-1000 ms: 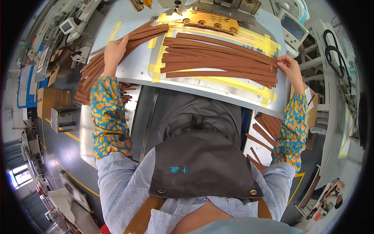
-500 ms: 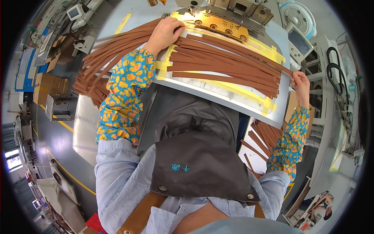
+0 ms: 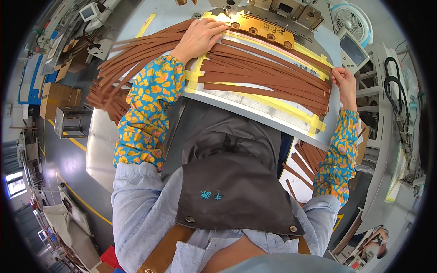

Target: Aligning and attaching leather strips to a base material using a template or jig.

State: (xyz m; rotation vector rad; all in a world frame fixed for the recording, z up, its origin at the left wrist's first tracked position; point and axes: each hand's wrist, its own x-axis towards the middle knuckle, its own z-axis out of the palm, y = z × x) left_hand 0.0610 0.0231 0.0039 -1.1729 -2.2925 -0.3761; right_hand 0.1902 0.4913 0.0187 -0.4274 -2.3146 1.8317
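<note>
Left hand: our left hand (image 3: 200, 36) lies flat, fingers spread, pressing the long brown leather strips (image 3: 268, 75) so they stay aligned.
Right hand: our right hand (image 3: 343, 79) pinches the strips' far ends, keeping them taut.
Strips: between both hands, across the grey metal tabletop (image 3: 246, 102) with yellow tape guides (image 3: 273, 102).
Beyond the left hand: brass-coloured machine plate (image 3: 259, 29).

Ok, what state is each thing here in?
Left hand: flat, palm down on the strips.
Right hand: pinching the strip ends.
Brown strips: fanned out flat across the metal plate.
Yellow tape: stuck along the plate.
Fan: spinning or not, cannot tell.
</note>
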